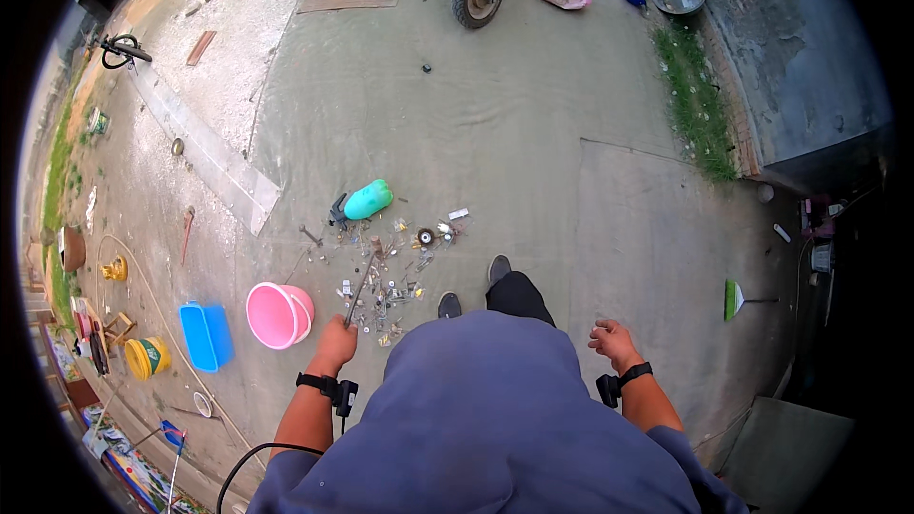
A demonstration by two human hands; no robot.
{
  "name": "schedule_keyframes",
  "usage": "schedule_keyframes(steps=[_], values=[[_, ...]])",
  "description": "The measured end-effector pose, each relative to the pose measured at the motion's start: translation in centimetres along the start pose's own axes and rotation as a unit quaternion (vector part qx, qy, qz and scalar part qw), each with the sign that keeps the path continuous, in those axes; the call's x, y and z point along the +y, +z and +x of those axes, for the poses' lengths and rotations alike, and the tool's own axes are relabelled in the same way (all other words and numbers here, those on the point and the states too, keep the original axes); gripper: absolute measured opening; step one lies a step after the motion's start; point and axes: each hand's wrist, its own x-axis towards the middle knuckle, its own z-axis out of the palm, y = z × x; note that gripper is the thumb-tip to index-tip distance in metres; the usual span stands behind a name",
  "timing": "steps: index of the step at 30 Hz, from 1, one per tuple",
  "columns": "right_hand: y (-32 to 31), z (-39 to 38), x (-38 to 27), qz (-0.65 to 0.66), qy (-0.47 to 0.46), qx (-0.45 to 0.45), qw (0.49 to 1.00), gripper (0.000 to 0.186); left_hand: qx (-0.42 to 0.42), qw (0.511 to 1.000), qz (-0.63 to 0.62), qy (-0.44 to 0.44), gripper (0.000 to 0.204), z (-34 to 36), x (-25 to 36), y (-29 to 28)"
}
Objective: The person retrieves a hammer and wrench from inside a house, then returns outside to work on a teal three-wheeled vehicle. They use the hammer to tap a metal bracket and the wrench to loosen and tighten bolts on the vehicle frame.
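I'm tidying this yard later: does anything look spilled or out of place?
Yes: small white, dark and shiny loose pieces lie strewn across the grey concrete ground, right of the round pink plastic bucket, looking spilled rather than sorted; whether they were tipped out deliberately, I can't tell.

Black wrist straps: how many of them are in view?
2: the left strap, around the wrist of the left hand, which holds a thin rod; the right strap, around the wrist of the right hand.
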Motion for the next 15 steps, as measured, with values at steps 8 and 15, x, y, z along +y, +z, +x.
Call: schedule_keyframes(steps=[8, 15], values=[[-1.2, 17.9, -23.7, -0.033, -0.046, -0.043, 0.997, 0.052, 0.052, 0.998, 0.002, -0.047, 0.034, 13.0, 10.4, -6.7], [-0.7, 29.4, -52.1, -0.072, -0.162, -0.049, 0.983, 0.049, 0.02, 0.977, -0.12, -0.173, 0.033, 17.7, 16.9, -9.9]])
